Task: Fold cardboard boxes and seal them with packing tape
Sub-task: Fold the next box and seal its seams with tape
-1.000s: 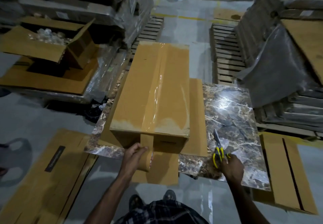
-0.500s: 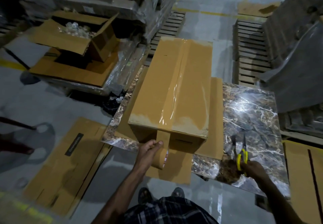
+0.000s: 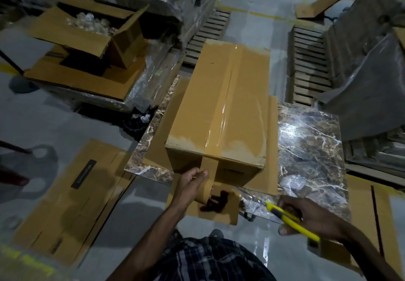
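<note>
A long brown cardboard box [image 3: 221,105] lies on a marble-patterned table [image 3: 311,140], with a shiny strip of brown tape running down its top seam and over the near end. My left hand [image 3: 192,184] grips the roll of brown packing tape [image 3: 205,189] just below the box's near end, the tape still joined to the box. My right hand [image 3: 306,217] holds yellow-handled scissors [image 3: 289,217] off the table's near right edge, the tip pointing left toward the tape. Flat cardboard [image 3: 271,149] lies under the box.
A flattened box [image 3: 72,197] lies on the floor at left. An open carton [image 3: 87,33] with clear items sits on a wrapped stack at back left. Wooden pallets [image 3: 306,66] stand behind the table. More flat cardboard [image 3: 372,206] lies at right.
My right hand has lifted the scissors off the table and brought them down and toward me. My left hand keeps the tape roll at the box's near end. The view has shifted.
</note>
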Tool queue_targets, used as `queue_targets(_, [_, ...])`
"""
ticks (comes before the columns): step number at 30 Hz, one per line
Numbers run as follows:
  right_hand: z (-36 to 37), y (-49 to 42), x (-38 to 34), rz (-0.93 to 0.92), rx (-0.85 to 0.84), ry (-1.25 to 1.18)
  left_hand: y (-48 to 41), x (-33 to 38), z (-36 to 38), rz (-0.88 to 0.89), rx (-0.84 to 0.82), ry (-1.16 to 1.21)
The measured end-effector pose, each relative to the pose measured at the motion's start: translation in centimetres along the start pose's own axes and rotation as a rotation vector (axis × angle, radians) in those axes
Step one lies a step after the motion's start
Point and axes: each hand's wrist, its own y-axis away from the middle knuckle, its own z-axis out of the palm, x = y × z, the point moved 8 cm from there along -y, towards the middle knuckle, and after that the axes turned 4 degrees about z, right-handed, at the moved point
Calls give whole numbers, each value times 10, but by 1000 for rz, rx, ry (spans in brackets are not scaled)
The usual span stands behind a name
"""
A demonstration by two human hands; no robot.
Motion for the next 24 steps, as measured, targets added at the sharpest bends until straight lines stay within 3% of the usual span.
queue_targets(4, [-11, -42, -66, -50, 75, 109, 0, -2, -2, 29, -36, -3])
queue_targets(24, [3, -92, -85, 2, 134, -4, 5, -1, -5, -8, -130, 42])
